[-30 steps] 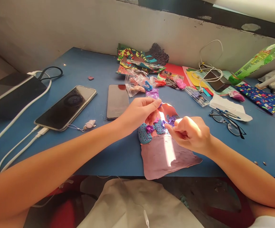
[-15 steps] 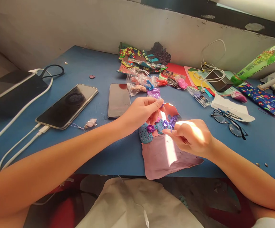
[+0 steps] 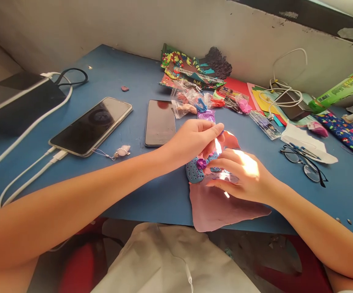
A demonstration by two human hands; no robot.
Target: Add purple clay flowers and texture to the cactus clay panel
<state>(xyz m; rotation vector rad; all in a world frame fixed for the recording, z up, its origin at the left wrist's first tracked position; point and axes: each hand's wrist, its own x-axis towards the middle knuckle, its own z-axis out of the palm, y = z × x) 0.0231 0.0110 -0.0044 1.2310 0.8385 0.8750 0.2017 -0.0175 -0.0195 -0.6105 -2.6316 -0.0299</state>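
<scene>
A flat pink clay sheet lies at the desk's front edge, with dotted blue clay shapes and a purple clay flower on its upper part. Above it, my left hand is closed in a pinch, and a small bit of purple clay shows at its fingertips. My right hand reaches over the decorated area from the right, thumb and fingers apart. It hides several of the flowers; whether its fingertips touch the clay I cannot tell.
Left are a plugged-in phone, a black box and a bead charm. Another phone lies behind my left hand. Clay packets, coloured paper, eyeglasses and a green bottle sit farther back and right.
My right hand's fingers have spread from a closed pinch and now cover more of the flowers. My left hand keeps its pinch. The whole view has shifted slightly.
</scene>
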